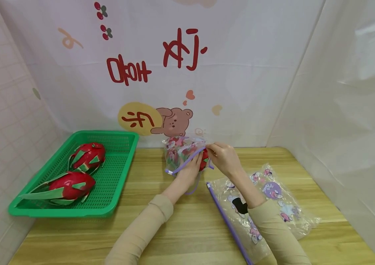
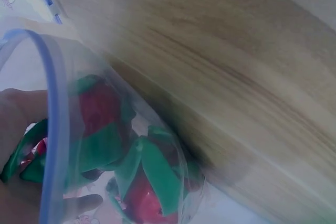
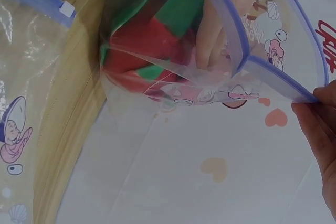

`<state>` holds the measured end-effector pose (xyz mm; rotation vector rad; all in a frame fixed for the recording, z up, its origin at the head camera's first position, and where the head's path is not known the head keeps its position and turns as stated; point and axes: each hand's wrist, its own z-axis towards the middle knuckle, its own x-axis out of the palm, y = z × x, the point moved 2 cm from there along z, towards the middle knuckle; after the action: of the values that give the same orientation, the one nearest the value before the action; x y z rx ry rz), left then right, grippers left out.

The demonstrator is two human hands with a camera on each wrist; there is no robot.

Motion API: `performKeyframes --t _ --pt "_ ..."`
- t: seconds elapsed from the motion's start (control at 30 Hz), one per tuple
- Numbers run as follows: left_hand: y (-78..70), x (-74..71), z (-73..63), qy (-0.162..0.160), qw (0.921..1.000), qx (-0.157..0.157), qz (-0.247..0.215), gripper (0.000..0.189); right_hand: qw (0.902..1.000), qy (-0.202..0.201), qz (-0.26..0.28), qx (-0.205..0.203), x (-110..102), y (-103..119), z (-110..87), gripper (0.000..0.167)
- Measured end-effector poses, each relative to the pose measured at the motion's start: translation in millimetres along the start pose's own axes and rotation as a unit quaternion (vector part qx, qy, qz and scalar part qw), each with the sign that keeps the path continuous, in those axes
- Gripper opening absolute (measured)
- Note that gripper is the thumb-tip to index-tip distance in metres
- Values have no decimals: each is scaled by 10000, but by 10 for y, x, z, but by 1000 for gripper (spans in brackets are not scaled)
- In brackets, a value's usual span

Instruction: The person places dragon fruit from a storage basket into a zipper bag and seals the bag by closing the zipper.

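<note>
1. See the red fruit (image 3: 139,48) inside the clear bag (image 1: 174,156), near its mouth; long axis hard to tell.
2. Grasped between thumb and fingers of the nearer left hand (image 1: 190,172), inside the bag too.
3. Deeper in, notice a second fruit (image 2: 149,198).
4. Pinched by the right hand (image 1: 225,158), outside: the purple rim (image 3: 283,81).

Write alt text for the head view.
A person's left hand, inside a clear purple-edged bag, touches a red dragon fruit; the right hand pinches the bag's edge. A green basket with two more fruits stands left; another clear bag lies on the wooden table at right.
</note>
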<state>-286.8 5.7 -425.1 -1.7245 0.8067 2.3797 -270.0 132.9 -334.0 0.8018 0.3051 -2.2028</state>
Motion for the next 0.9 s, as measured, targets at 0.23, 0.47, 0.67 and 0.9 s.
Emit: performKeyframes --t 0.23,0.47,0.67,0.9 --pt "14 9 -32 371 9846 7 -1710 71 9999 -6 97 105 -12 -35 3 8" --pt "46 -16 -130 496 9705 -27 -2359 79 9997 -158 152 45 -17 -51 -2 8" --pt "51 2 -147 385 9693 -77 -2429 69 9997 -181 129 -49 -17 -31 -1 7" --pt "4 64 -78 471 9636 -156 -2628 75 9998 -153 115 1 -14 -14 -13 7"
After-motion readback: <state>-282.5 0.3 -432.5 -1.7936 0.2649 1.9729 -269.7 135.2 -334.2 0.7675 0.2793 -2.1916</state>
